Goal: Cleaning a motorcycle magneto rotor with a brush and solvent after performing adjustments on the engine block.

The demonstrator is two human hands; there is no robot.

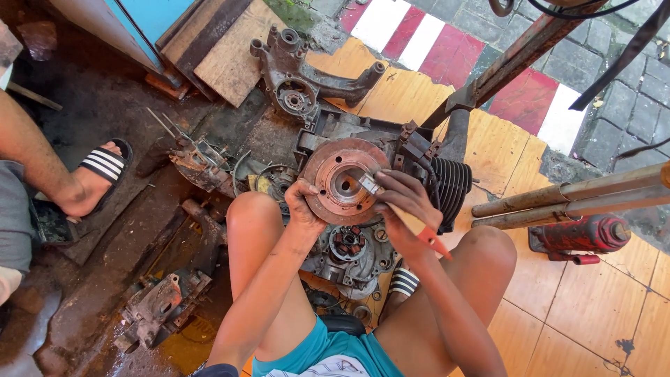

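Rusty flywheel disc (340,180) is held above the engine case (352,255), rim clamped by left hand (301,202); brush (405,216) is gripped in right hand (405,202). Judged heavy, rigid, greasy; best gripped at rim.

An open-air repair workshop on the ground: greasy engine parts (307,77) scattered over oil-stained floor (105,105), a red jack (583,237), rusty pipes (572,199), paving stones (614,98) alongside.

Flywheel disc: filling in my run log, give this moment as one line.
left hand: grips rusty flywheel disc | right hand: brush on disc
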